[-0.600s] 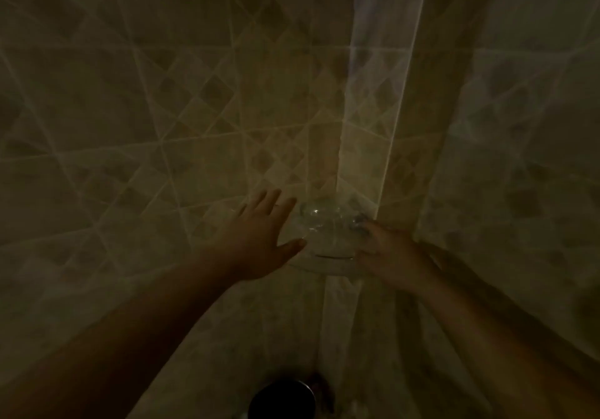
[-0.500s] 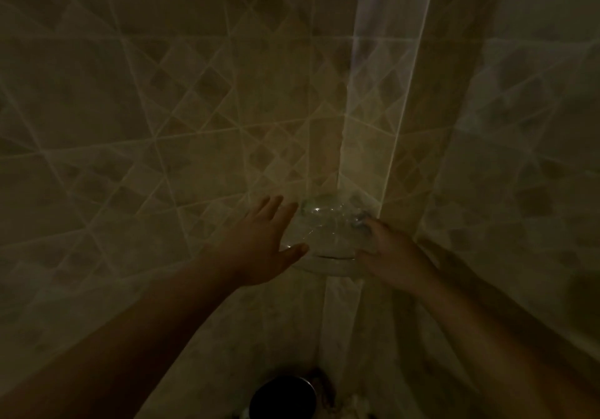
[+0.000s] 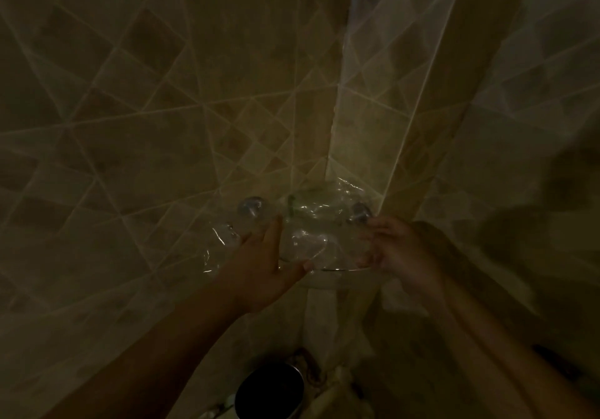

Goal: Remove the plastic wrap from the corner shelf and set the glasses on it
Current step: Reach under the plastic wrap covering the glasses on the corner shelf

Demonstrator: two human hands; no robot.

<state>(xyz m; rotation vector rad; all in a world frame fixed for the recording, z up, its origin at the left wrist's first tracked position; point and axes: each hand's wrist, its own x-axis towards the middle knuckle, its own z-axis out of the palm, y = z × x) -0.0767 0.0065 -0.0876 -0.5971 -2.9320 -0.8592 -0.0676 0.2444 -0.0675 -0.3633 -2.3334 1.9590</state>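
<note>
A glass corner shelf [image 3: 337, 274] sits in the angle of two tiled walls, held by two round metal mounts [image 3: 250, 206]. Crinkled clear plastic wrap [image 3: 311, 220] covers it and trails off to the left. My left hand [image 3: 266, 266] lies against the shelf's left front edge, fingers closed around the wrap with the thumb under the rim. My right hand [image 3: 394, 249] pinches the wrap at the shelf's right end, just below the right mount. The room is very dim. No glasses are in view.
A dark round metal container [image 3: 269, 391] stands on the floor directly under the shelf, with small pale items [image 3: 328, 394] beside it. Patterned tiled walls [image 3: 162, 126] close in on both sides of the corner.
The left hand has slid down from over the left mount, which now shows. The wrap has come loose and spread out to the left. The right hand stays at the right end.
</note>
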